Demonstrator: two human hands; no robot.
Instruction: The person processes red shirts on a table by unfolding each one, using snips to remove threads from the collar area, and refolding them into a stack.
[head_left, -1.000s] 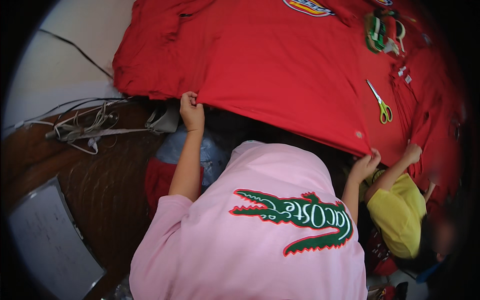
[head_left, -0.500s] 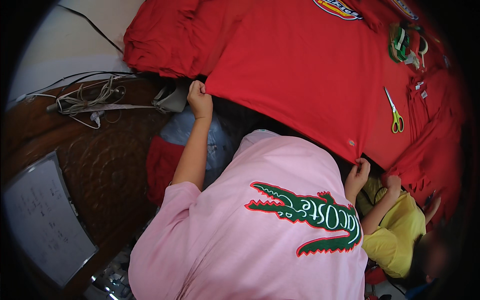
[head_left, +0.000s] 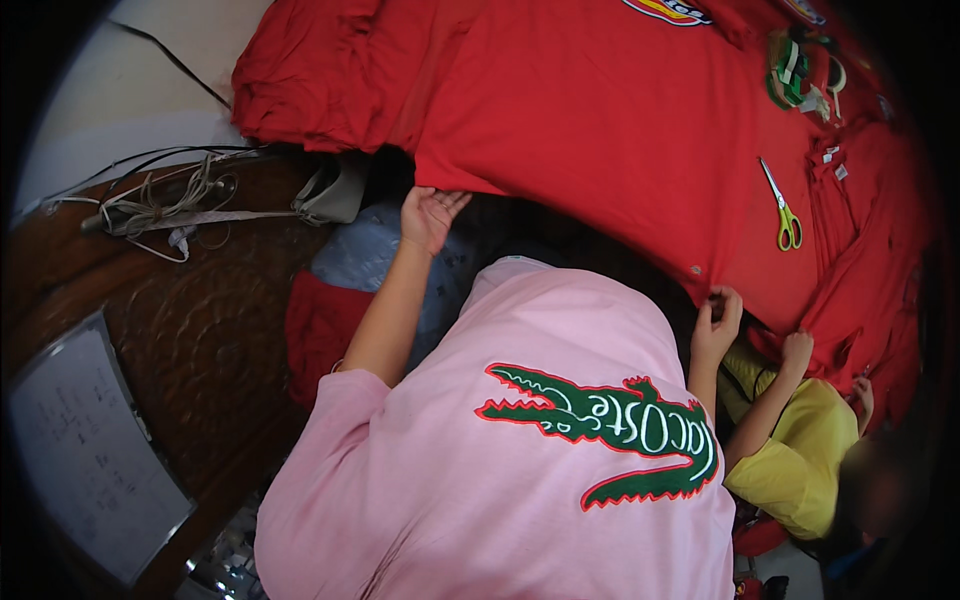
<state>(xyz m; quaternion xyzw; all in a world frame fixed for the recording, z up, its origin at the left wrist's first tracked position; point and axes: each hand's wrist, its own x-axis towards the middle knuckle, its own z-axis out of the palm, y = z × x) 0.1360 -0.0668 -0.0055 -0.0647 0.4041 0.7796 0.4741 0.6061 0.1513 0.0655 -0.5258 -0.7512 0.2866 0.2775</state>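
Observation:
A large red T-shirt point(head_left: 570, 130) is spread over the table, its hem hanging along the near edge. My left hand point(head_left: 432, 218) is at the hem's left corner, palm turned up and fingers stretched out under the cloth's edge. At the hem's right corner, my right hand point(head_left: 720, 318) has its fingers curled in a pinch on the fabric; the fingertips are partly hidden. Yellow-handled scissors point(head_left: 785, 220) lie on red cloth beyond my right hand.
Bunched red garments point(head_left: 305, 85) lie at the far left. Rolls of tape point(head_left: 790, 75) rest at the far right. A co-worker in a yellow shirt point(head_left: 800, 455) handles red cloth at the right. Tangled cables point(head_left: 185, 195) and a whiteboard point(head_left: 95, 450) are at the left.
My left hand has gone from a closed grip on the corner to stretched fingers under the hem. My right hand stays at its corner. The co-worker's hand has lifted slightly.

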